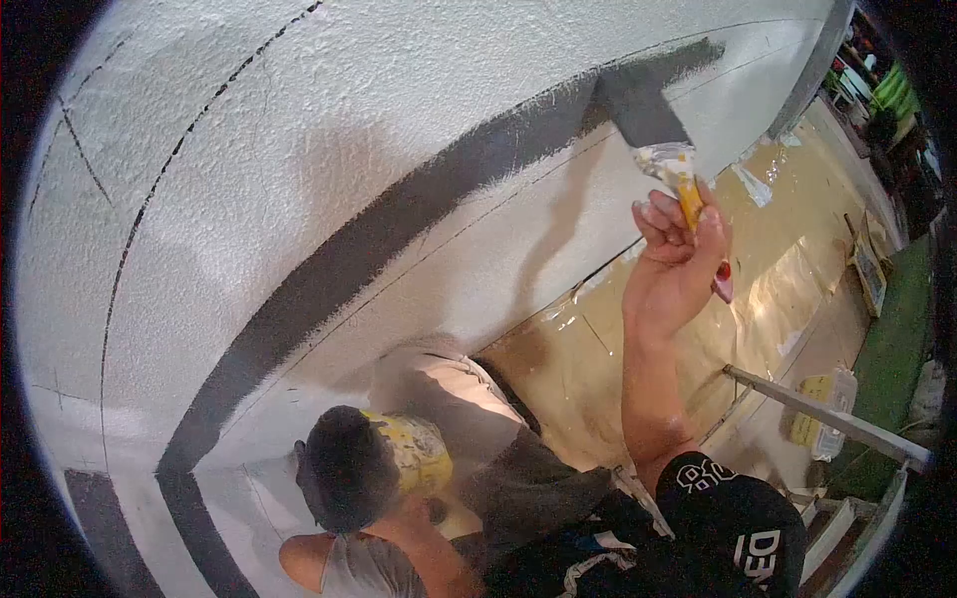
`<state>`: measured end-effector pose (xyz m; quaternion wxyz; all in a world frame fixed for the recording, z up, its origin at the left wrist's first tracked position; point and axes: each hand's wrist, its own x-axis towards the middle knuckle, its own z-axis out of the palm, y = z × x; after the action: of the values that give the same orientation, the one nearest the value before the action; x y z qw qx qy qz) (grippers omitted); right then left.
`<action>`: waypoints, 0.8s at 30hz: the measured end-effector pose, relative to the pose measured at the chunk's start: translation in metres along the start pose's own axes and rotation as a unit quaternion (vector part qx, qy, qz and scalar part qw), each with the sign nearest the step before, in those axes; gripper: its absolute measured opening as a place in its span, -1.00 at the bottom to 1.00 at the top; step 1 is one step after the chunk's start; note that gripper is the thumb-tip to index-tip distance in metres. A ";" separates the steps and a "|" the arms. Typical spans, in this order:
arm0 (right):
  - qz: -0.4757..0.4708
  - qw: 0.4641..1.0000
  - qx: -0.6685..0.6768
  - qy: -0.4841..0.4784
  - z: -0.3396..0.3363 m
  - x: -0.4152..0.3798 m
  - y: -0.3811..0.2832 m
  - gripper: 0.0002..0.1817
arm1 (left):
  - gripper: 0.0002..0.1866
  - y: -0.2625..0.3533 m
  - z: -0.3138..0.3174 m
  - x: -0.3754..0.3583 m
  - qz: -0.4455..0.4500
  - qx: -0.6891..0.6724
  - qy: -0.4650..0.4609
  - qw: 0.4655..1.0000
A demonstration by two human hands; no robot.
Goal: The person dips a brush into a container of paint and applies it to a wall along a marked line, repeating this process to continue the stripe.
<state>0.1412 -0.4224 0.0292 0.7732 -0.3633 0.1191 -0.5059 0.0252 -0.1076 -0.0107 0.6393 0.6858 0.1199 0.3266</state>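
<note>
Right hand [678, 244] in a narrow grip on the brush [666, 161] — dark bristles [648, 115] at the curved dark band [384, 221].

open room over the tan sheeting [797, 261], wall [229, 199] closing one side, ladder [827, 415] jutting in lower right

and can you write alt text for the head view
A right hand holds a wide brush at a curved dark band on a rough white wall marked with thin lines. Below are a shiny floor sheet, part of a ladder and a paint-smeared pot.
</note>
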 end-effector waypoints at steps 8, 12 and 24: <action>0.049 0.985 0.006 -0.165 -0.004 -0.031 -0.005 -0.54 | -0.13 -0.002 0.004 0.018 0.021 -0.009 -0.011 1.000; 0.004 1.000 0.005 -0.022 -0.005 0.003 -0.004 -0.57 | -0.12 0.000 0.004 0.020 0.021 -0.009 -0.009 1.000; -0.011 0.999 0.002 -0.046 -0.003 -0.006 0.002 -0.58 | -0.10 0.000 -0.014 -0.013 -0.024 -0.012 0.018 0.999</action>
<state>0.1376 -0.4182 0.0248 0.7730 -0.3860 0.0782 -0.4974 0.0072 -0.1044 -0.0148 0.6529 0.6691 0.1436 0.3249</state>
